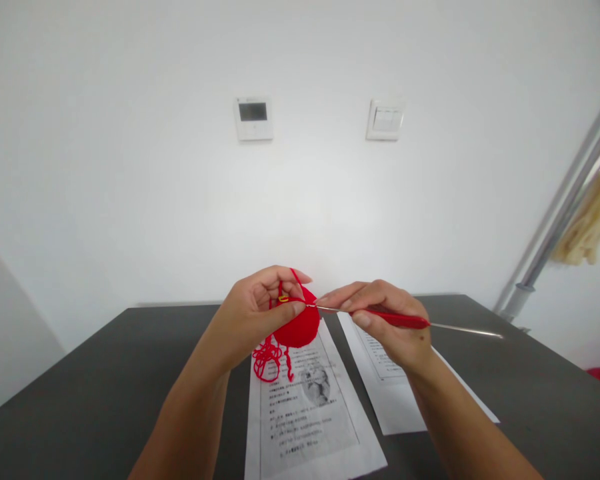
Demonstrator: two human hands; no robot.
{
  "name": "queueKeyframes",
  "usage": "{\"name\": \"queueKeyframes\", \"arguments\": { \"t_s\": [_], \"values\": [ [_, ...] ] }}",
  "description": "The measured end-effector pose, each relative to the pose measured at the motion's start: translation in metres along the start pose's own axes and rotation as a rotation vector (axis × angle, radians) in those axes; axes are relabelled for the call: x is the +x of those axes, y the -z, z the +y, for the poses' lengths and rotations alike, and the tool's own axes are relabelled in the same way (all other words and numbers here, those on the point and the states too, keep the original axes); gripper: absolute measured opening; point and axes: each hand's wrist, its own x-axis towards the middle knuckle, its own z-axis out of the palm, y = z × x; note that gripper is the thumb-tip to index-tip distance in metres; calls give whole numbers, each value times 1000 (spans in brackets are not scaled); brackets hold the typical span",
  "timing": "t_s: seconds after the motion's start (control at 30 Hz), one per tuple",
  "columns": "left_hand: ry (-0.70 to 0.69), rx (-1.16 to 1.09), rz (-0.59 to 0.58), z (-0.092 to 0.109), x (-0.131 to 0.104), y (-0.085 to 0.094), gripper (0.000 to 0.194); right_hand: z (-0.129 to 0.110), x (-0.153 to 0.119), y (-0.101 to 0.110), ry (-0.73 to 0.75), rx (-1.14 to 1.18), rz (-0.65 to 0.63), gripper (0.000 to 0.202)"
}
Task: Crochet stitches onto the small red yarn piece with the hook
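Note:
My left hand [267,300] pinches red yarn between thumb and fingers, and a strand runs up over its raised index finger. My right hand [387,317] grips a crochet hook [397,319] by its red handle. The hook's thin metal shaft points left, its tip meeting the yarn at my left thumb. Just behind and below the left fingers is a round red ball of yarn [303,330], partly hidden by the hand. Loose loops of red yarn [267,360] and a short curly strand hang beside it. A small gold-coloured piece [283,299] shows near the left fingers.
Two printed sheets lie on the dark table [100,387]: a left sheet [300,427] with a picture and a right sheet [400,407]. On the white wall are a panel with a screen [254,120] and a switch [385,120]. A metal pole [555,233] stands right.

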Motion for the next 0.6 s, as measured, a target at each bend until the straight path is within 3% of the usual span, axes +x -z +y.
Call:
{"name": "queueKeyframes", "arguments": {
  "t_s": [0.23, 0.37, 0.6],
  "values": [
    [-26, 28, 7, -1, 1, -1, 21, -1, 0, 2, 17, -45, -33, 10],
    [-60, 110, 49, -2, 0, -2, 20, -3, 0, 1, 35, -203, -61, 10],
    [-247, 609, 219, 0, -7, -11, 15, -5, 0, -8, 137, -553, -105, 14]
  ]
}}
